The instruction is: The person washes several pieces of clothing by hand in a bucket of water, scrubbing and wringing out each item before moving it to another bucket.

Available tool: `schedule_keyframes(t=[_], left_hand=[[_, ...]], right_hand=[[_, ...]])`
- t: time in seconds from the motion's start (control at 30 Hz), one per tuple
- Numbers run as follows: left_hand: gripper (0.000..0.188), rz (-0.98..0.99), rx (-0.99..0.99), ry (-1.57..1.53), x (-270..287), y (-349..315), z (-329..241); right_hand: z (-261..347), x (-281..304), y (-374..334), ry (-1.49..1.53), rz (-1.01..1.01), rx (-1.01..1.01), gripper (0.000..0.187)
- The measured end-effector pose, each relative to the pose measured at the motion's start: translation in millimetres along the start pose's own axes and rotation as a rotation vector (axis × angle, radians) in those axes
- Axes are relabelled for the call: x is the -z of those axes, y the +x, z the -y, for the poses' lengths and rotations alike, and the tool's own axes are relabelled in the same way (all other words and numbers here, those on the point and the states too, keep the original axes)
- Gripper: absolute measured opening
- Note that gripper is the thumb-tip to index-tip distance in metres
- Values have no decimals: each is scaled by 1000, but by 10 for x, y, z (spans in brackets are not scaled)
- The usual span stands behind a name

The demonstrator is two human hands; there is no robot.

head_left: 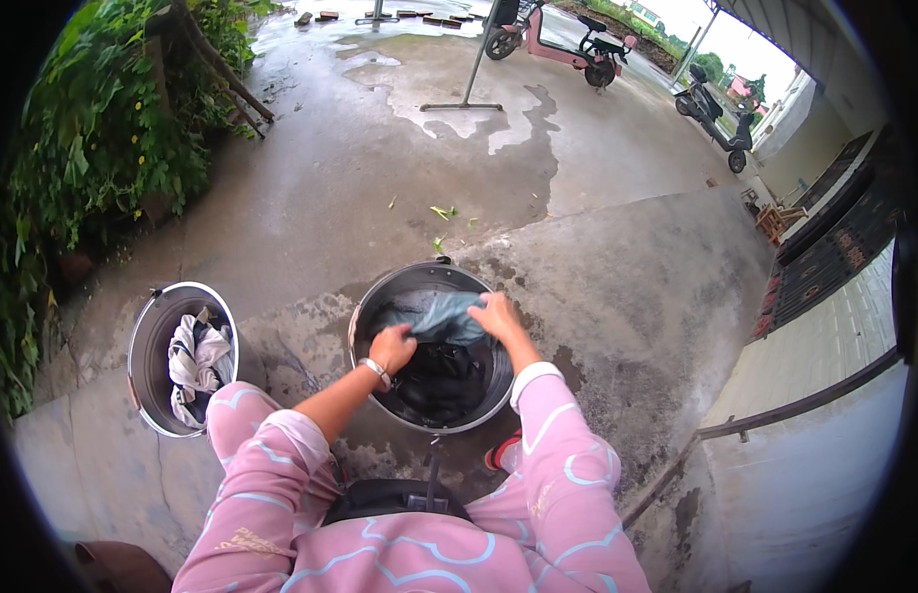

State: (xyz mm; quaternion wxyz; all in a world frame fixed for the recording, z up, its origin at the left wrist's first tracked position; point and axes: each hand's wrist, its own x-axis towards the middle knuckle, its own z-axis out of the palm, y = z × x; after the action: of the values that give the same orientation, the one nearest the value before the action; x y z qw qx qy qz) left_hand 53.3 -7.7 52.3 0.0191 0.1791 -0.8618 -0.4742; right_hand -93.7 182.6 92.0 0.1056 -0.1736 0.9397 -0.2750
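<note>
Between my knees stands a round metal bucket [500, 390] with dark wet clothes [444, 381] in its bottom. Over it, a blue-grey piece of cloth [441, 318] is stretched between my two hands. My left hand [392, 346], with a bracelet at the wrist, is closed on the cloth's left end. At the bucket's right rim, my right hand [496, 314] grips the other end. Whitish, sudsy-looking water shows behind the cloth. What garment the cloth is, I cannot make out.
A second metal bucket [145, 371] at my left holds white and dark clothes [200, 361]. Leafy plants [103, 148] line the left side. Ahead are a metal stand [464, 106], a pink scooter [568, 44] and a dark scooter [716, 114]. A wall [805, 366] runs along the right.
</note>
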Motion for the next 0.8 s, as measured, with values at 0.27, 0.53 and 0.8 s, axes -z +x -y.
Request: schedule_keyframes(t=[0.27, 0.53, 0.8], left_hand=[[52, 0, 314, -568, -97, 89, 547], [47, 35, 483, -1517, -158, 228, 103], [31, -126, 505, -1372, -131, 387, 41]], right_hand=[[184, -1376, -155, -310, 267, -85, 58], [622, -959, -115, 124, -229, 384, 31], [1448, -636, -736, 329, 11, 610, 19]])
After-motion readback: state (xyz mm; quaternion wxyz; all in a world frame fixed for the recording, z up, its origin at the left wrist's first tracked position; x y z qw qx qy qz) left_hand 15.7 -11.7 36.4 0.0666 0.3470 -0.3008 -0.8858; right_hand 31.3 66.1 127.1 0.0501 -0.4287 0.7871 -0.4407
